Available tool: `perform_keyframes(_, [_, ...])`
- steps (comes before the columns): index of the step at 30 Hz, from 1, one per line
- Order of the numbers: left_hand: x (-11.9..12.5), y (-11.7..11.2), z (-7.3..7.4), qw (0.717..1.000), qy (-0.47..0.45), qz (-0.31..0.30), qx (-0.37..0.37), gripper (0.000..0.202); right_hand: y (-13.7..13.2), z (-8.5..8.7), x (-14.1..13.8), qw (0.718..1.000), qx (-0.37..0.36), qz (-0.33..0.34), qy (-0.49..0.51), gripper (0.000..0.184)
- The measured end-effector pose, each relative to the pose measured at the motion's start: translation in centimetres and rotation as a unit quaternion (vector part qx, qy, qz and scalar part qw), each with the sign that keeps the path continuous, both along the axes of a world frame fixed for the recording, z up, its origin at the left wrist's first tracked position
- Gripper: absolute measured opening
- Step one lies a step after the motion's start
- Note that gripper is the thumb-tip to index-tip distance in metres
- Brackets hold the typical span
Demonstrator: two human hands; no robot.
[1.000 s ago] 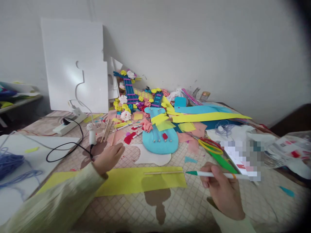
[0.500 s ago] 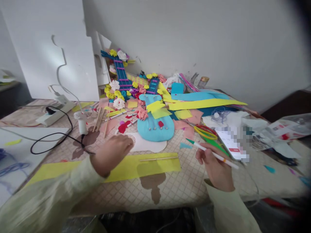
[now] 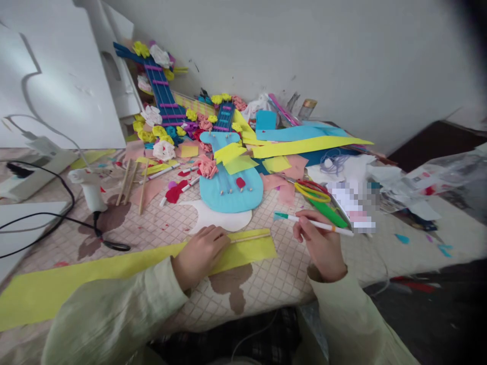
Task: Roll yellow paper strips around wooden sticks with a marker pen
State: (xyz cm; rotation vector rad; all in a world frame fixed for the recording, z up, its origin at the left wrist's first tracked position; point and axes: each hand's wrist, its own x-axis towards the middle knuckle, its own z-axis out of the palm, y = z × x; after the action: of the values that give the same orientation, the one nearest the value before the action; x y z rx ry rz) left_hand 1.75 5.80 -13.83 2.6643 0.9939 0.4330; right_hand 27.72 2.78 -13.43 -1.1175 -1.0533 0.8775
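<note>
My left hand (image 3: 201, 253) rests on a long yellow paper strip (image 3: 133, 266), fingers bent and pressed together over the left end of a thin wooden stick (image 3: 251, 237). The stick lies along the strip near its right end; the fingertips are partly hidden. In my right hand (image 3: 321, 248) is a white marker pen (image 3: 323, 223) with a green end pointing left and an orange band. Just behind the strip lies a blue guitar-shaped cutout (image 3: 232, 195) with yellow paper pieces on it, overlapping a white cutout (image 3: 224, 221).
Left stand a hot glue gun (image 3: 89, 190), its black cable and a power strip (image 3: 38, 167). Decorated blue guitar models (image 3: 163, 96) lean at the back. Yellow-handled scissors (image 3: 312, 191) and a phone (image 3: 348, 203) lie right, near a plastic bag (image 3: 452, 172).
My left hand has moved right and down onto the stick and strip. My right hand still holds the marker, now slightly lower relative to the scissors. The view has turned a little.
</note>
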Motion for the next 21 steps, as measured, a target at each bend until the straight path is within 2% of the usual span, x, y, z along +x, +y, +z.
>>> perform_keyframes(4, [0.1,-0.1,-0.3,0.999,-0.024,0.023,-0.018,0.019,0.6,0.9,0.0,0.999,-0.01,0.032,0.012,0.012])
perform_keyframes(8, [0.1,-0.2,-0.3,0.999,-0.037,0.021,-0.012,0.017,2.1,2.6,-0.9,0.994,-0.014,0.105,0.002,0.009])
perform_keyframes(12, [0.2,-0.4,-0.3,1.0,-0.009,0.019,0.011,0.017,4.2,3.8,-2.4,0.984,-0.008,0.178,-0.004,0.004])
perform_keyframes(16, [0.2,-0.4,-0.4,1.0,-0.005,0.014,0.021,0.017,5.7,3.0,-3.9,0.975,-0.042,0.219,0.008,0.003])
perform_keyframes(21, [0.3,-0.3,-0.4,1.0,-0.013,0.012,0.022,0.019,5.3,0.9,-4.6,0.962,-0.112,0.249,0.01,0.008])
